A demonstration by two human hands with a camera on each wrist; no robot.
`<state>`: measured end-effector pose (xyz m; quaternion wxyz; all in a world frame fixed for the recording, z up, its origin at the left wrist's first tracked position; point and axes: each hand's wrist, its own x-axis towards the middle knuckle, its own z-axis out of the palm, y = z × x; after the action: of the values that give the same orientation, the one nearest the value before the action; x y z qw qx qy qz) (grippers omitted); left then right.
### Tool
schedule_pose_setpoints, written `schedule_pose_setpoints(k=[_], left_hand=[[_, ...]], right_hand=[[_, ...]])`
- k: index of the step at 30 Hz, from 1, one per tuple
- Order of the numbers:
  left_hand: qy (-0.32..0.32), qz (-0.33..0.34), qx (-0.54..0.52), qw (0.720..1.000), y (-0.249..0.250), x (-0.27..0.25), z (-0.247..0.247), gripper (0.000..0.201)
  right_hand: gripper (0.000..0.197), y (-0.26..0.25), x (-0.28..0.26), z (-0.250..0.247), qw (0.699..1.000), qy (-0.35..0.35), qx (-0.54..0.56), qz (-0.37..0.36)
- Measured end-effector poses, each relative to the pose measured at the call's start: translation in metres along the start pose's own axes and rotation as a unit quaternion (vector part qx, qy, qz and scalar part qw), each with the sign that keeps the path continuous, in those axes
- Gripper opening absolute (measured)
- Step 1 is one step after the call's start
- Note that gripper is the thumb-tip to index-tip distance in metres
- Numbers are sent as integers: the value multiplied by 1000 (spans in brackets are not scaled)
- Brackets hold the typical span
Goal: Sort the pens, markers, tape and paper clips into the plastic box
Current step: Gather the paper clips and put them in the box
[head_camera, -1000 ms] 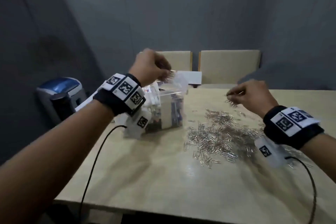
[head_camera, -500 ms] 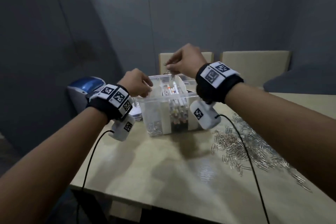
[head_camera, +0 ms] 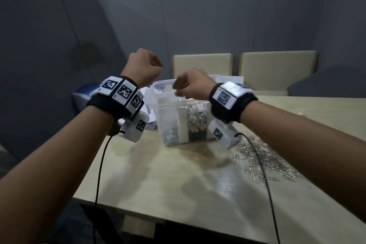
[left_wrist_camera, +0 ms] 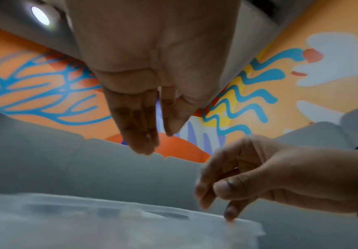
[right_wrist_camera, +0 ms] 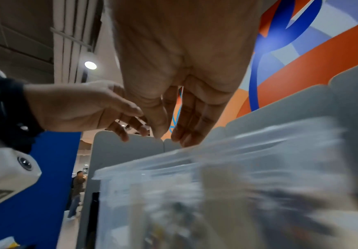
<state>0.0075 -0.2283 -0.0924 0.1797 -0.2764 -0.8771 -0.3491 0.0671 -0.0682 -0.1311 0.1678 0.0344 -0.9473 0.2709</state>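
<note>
Now, nearest of all: the loose paper clips (head_camera: 265,159) lie heaped on the table (head_camera: 178,184) just right of the plastic box (head_camera: 168,117), so plenty is left to move.

Right hand (head_camera: 191,85) hangs over the box's left side, fingers drooping and apart, with one fingertip (left_wrist_camera: 230,216) touching the rim. No clip visible in it, so I read that as released. Clips already sit at the bottom of the box's left compartment; pens and markers stand in the one to its right.

Left hand (head_camera: 143,67) is above and left of the box, beyond its near wall. From the head view it looks fisted, but the wrist view shows fingers (left_wrist_camera: 138,124) loosely extended and nothing held.

Versus half a second ago: the right hand was pinched higher over the box's middle and is now lower and slack, likely a drop just made. The left hand was at the box's left rim and has lifted clear.

Judgement: next is another grab from the pile.
</note>
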Motion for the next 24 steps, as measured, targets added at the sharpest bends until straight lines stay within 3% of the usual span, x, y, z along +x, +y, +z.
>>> schedule_pose_setpoints(k=[3,7,11,14,16,18,19,21,24], left_hand=[[-74,69,-49,994,26,-13,16,13],[-174,181,-87,964,68,-35,59,11],[-266,255,-83,926,106,-58,118,11],[-346,265,-10,900,125,-72,170,22],[-388,257,40,884,131,-83,207,35],[-423,247,79,868,134,-95,242,51],[-431,244,100,863,135,-100,255,59],[-431,242,142,858,140,-107,275,71],[-421,257,186,850,150,-110,289,74]], right_hand=[[19,34,-39,-35,999,34,-5,5],[11,101,-114,-78,994,84,-50,55],[9,187,-193,-112,972,26,-138,186],[41,242,-245,-131,908,-66,-232,343],[85,266,-272,-142,874,-66,-228,423],[133,283,-291,-148,863,-57,-200,461],[142,283,-296,-147,859,-68,-182,474],[139,277,-299,-141,864,-98,-151,471],[150,269,-290,-128,889,-129,-143,415]])
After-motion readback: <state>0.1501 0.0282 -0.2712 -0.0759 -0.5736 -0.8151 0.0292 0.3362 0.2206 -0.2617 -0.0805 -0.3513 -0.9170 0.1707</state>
